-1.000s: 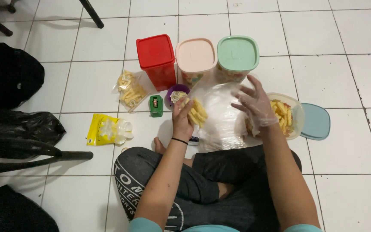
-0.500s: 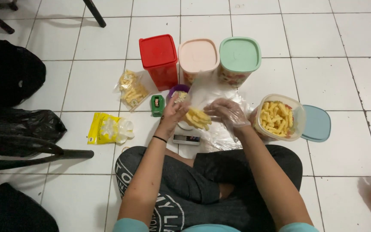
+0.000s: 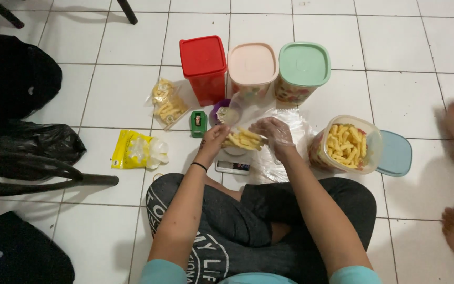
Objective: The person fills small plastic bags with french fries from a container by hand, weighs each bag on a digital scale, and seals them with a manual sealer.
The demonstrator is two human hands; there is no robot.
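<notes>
Your left hand (image 3: pixel 214 139) and gloved right hand (image 3: pixel 273 132) cupped loose yellow sticks (image 3: pixel 244 140) over the scale (image 3: pixel 233 164); fingers half-curled, so spillage looked likely.

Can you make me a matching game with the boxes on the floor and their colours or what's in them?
Things:
1. tall box
2. open tub
3. loose lid
4. packet

Clues:
A. blue, lying beside the open tub
B. red all over
C. yellow, left of the knees
D. full of yellow snack sticks

Pairs: 1-B, 2-D, 3-A, 4-C
</notes>
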